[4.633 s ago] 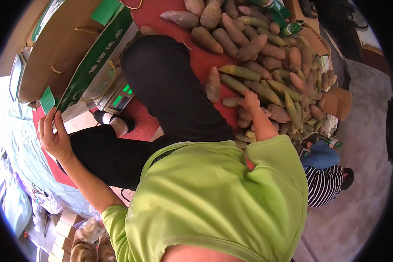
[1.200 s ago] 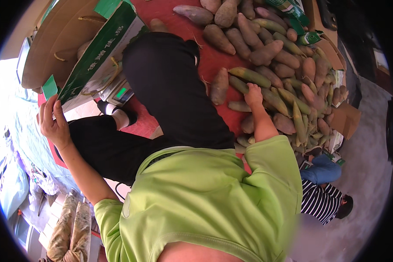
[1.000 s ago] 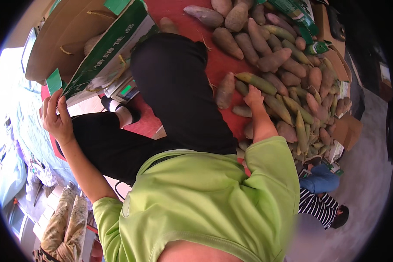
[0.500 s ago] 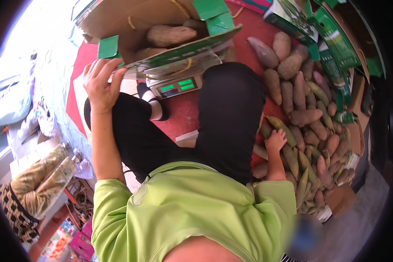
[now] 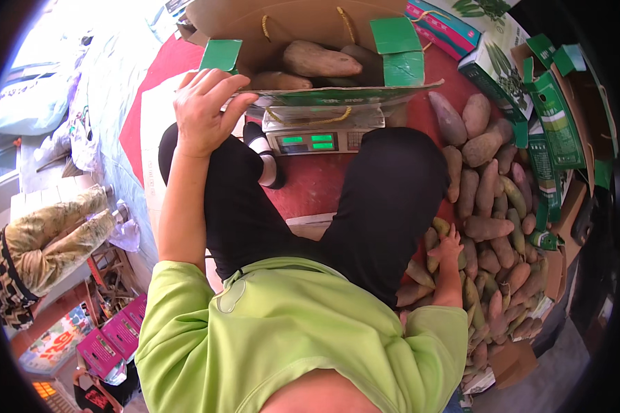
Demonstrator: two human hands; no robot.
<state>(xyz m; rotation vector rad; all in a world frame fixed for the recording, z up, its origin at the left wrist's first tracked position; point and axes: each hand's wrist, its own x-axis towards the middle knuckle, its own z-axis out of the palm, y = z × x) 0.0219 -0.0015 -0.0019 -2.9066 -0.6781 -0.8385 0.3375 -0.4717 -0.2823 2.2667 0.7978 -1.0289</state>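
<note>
My left hand (image 5: 209,110) is closed over the upper left edge of an open green cardboard box (image 5: 401,65), thumb apart from the fingers. Inside the box lie several thick brown tubers (image 5: 322,59). It rests on a digital scale (image 5: 308,141) with lit green displays, just beyond my knees. Beside my right thigh, my right hand (image 5: 447,249) grips a yellow-green tuber (image 5: 439,227), which the fingers partly cover. This hand is at the near left edge of a large heap of brown, purplish and greenish tubers (image 5: 488,228).
Printed green-and-white cartons (image 5: 496,72) and an opened green carton (image 5: 556,124) stand behind and right of the heap. A red sheet (image 5: 310,182) covers the ground. At left, a person's patterned trouser legs (image 5: 62,224) show near purple boxes (image 5: 110,344).
The view has shifted, so the box and scale sit lower and further right. My left hand stays on the box edge. The yellow-green tuber at my right hand has turned more upright.
</note>
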